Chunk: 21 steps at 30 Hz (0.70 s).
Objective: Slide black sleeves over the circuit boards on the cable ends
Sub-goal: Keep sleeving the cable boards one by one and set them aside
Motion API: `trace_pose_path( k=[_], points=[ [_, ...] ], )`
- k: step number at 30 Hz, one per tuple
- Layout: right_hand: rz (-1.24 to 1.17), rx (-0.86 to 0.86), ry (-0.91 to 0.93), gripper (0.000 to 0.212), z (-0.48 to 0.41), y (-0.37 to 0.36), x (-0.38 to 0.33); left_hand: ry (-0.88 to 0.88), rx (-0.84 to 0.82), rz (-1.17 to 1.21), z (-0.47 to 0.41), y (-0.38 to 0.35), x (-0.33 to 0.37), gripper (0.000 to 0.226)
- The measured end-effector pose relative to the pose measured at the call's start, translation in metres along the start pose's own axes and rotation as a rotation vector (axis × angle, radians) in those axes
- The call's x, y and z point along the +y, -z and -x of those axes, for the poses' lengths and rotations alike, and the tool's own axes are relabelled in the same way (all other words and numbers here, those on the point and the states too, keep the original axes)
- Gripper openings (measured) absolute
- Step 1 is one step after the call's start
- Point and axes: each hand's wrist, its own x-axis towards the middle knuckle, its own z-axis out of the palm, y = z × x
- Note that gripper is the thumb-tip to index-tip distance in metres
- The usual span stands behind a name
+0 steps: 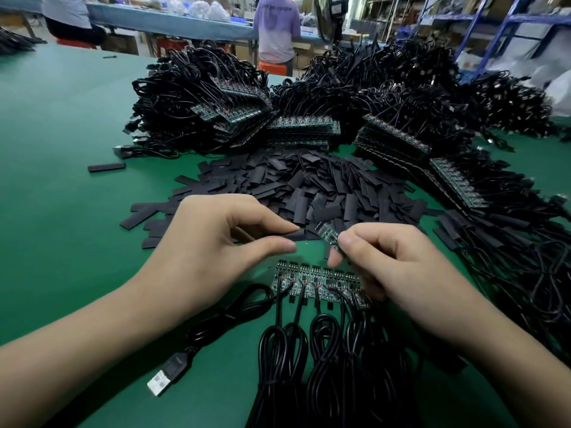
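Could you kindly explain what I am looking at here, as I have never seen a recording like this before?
There is no machine here. A person works with bare hands, and the single picture comes from a camera worn on the head, looking forward and down.

The left hand pinches a flat black sleeve. The right hand pinches a small circuit board. The sleeve's end points toward the board but is not yet over it.

Below the hands, on the green table, lies a row of boards side by side. Coiled black cables run from it toward the viewer, and a USB plug lies at the near left.

Behind the hands is a pile of loose sleeves, and beyond it are heaps of cables with more boards.
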Motion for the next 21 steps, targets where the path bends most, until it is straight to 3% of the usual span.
trace_pose_path(
  k=[21],
  points=[
    [0.285, -0.122, 0.078, 0.035, 0.009, -0.002, -0.012, -0.273, -0.165, -0.261, -0.001, 0.002, -0.010, 0.020]
  ],
)
